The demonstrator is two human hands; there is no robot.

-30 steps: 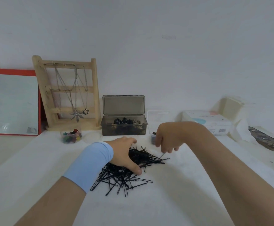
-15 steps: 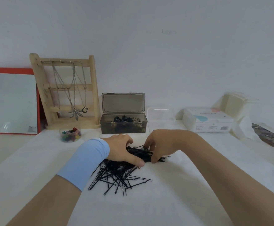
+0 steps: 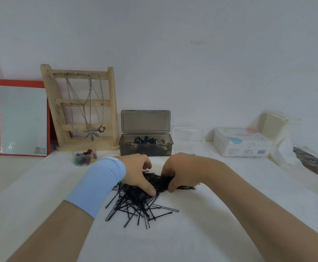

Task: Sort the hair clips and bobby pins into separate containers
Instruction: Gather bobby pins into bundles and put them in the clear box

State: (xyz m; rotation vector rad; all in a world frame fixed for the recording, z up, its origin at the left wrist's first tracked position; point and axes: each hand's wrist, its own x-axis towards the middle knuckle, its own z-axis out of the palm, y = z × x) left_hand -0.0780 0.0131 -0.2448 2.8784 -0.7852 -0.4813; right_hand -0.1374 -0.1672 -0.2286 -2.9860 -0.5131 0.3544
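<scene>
On the desk, we've both hands bunching the pins: left hand cups them, right hand pinches a bundle. Next we should lift it cleanly toward the clear tub.

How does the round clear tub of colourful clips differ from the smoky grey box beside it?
The round clear plastic tub is smaller and see-through; the smoky grey rectangular plastic box is bigger and tinted. The tub holds brightly coloured clips; the box holds dark and beige clips. The box has a hinged lid standing open; the tub shows no lid. Both hold hair clips.
</scene>
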